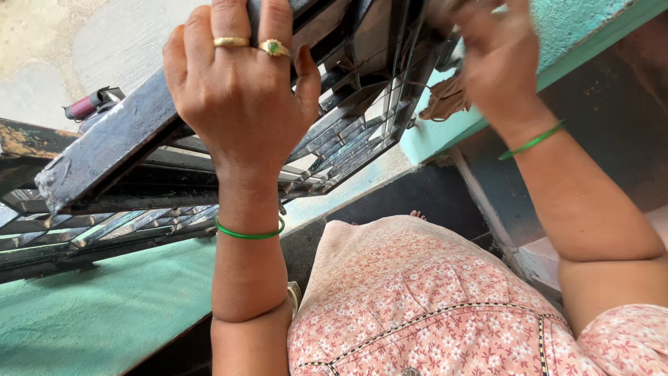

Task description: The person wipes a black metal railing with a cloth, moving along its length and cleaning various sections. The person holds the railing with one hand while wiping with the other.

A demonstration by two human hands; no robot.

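Metal grille (348, 139), dark and scuffed, slatted with angled glass strips, hanging tilted above the green painted ledge (104, 313). Left hand (240, 97), ringed and bangled, wrapping its fingers (229, 21) tight over the flat, chipped frame bar. Right hand (497, 59) reaching to the grille's far upper corner, blurred; cannot tell how it is gripping. Crumpled tan cloth (445, 101) sitting just beside that wrist.

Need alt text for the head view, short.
Seen from above, a left hand with two rings grips the top bar of a dark metal gate; the right hand reaches to its far edge. Both wrists wear green bangles, above a pink floral dress.
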